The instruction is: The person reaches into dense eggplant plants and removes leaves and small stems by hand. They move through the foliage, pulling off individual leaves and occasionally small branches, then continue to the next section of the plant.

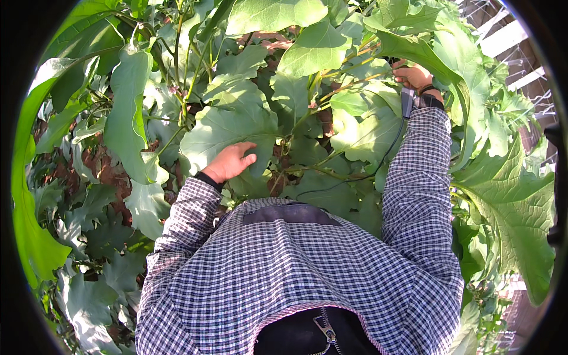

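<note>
Head view has our L hand (231,163) flat-ish, fingers stretched and thumb apart, over a broad lobed leaf (225,127) just L of centre; nothing shows in that hand, and we can't make out if it actually presses the leaf. Our R hand (414,77) is raised at upper R, fingers bent, beside a big curled leaf (411,48) and nr. the outer ends of some thin yellowish stems (355,84); there's a small dark bit (392,60) at the fingertips, too hidden to ID, so we can't say whether that hand grips anything. The broad leaf prob. weighs next to nothing: soft, floppy blade w/ a stiffer midrib, likely to crease or tear if pinched hard or yanked, so we'd best lift it on a flat palm or take it nr. its stalk. Surface looks fairly dry, so we'd guess not v. slippery. Stems seem springier but prob. snap-prone at the forks if bent sharply; we'd hold them btwn thumb & fingertips, close to a joint, w/ light pressure only. We'd also mind the grey device (407,102) at our R wrist & its dark cable (395,144), which hangs among the leaves and could snag.
</note>
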Action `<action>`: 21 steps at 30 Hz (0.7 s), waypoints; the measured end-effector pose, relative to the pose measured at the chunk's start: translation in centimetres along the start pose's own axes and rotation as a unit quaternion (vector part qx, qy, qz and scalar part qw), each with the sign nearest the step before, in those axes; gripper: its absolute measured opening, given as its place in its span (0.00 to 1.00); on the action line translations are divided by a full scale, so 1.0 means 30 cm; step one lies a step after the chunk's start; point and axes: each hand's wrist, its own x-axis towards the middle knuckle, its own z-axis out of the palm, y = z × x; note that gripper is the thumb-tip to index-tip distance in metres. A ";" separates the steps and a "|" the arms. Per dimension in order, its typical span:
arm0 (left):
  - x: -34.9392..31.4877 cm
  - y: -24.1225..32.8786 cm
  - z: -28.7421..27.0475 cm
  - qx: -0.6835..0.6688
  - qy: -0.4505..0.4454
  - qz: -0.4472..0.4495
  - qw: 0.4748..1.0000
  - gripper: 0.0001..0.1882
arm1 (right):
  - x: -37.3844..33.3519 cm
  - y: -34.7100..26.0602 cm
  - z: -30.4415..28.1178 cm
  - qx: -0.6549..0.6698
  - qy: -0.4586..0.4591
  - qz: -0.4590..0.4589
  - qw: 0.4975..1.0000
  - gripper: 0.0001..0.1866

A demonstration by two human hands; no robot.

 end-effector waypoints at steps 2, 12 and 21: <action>0.005 0.006 -0.003 0.004 0.026 0.027 0.999 0.34 | -0.008 0.005 0.009 -0.036 0.006 -0.040 0.999 0.08; -0.010 0.005 -0.025 -0.005 0.014 -0.002 1.000 0.35 | 0.014 -0.040 0.070 -0.171 0.051 -0.097 0.979 0.10; -0.019 -0.001 -0.030 0.002 0.017 0.000 1.000 0.36 | 0.051 -0.024 0.075 -0.196 0.111 -0.162 0.961 0.15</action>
